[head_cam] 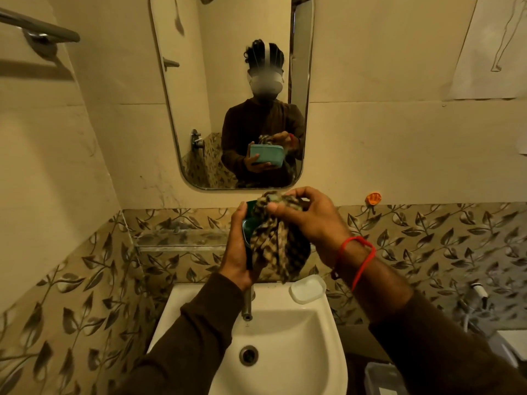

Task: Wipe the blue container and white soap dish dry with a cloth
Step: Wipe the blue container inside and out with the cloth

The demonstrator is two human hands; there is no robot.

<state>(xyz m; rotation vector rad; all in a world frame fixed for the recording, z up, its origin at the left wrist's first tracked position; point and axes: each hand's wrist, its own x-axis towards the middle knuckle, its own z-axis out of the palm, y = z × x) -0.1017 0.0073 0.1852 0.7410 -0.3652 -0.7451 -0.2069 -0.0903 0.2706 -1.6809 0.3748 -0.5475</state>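
The left hand [238, 249] gripped the blue container [248, 223] from its side, thumb up along the near edge and fingers curled round the back, holding it raised above the sink [299, 337], probably so that any drips fell into the basin and the open side faced the other hand. The right hand [310, 215] pinched a bunched checked cloth [273, 240] between thumb and curled fingers, pressing the wad into the container while the loose end hung down over the tap [247, 306]. In the mirror [199, 81], the reflection showed the container cradled from below with the cloth worked in at its top. The white soap dish [308, 289] sat on the back right corner of the sink, apart from both hands, and seemed to be waiting its turn; it looked not yet wiped, though wetness could not be told.
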